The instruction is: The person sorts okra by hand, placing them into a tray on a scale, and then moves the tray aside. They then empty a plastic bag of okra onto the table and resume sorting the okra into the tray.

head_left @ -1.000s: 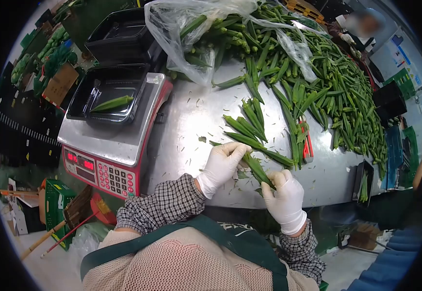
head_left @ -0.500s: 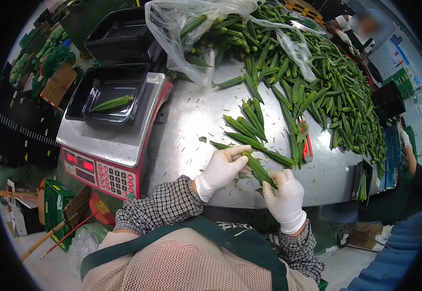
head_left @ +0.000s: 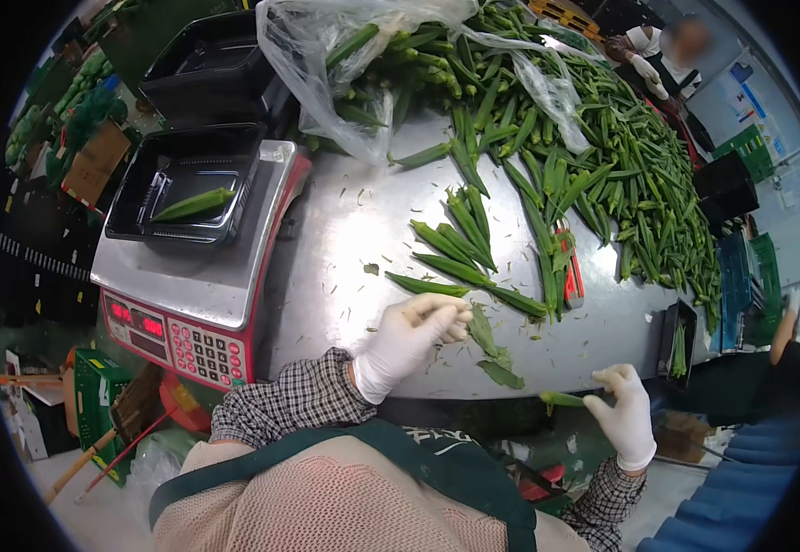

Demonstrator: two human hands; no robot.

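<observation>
Head view: right hand (head_left: pixel 622 409) pinches okra pod (head_left: pixel 561 399), end hidden behind fingers (head_left: pixel 608 377).

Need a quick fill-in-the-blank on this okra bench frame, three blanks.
1. The black tray on the scale holds ___ okra pod.
2. The right hand pinches an okra piece; its glove is ___.
3. The scale's keypad panel is ___.
Missing words: one; white; red.
</observation>
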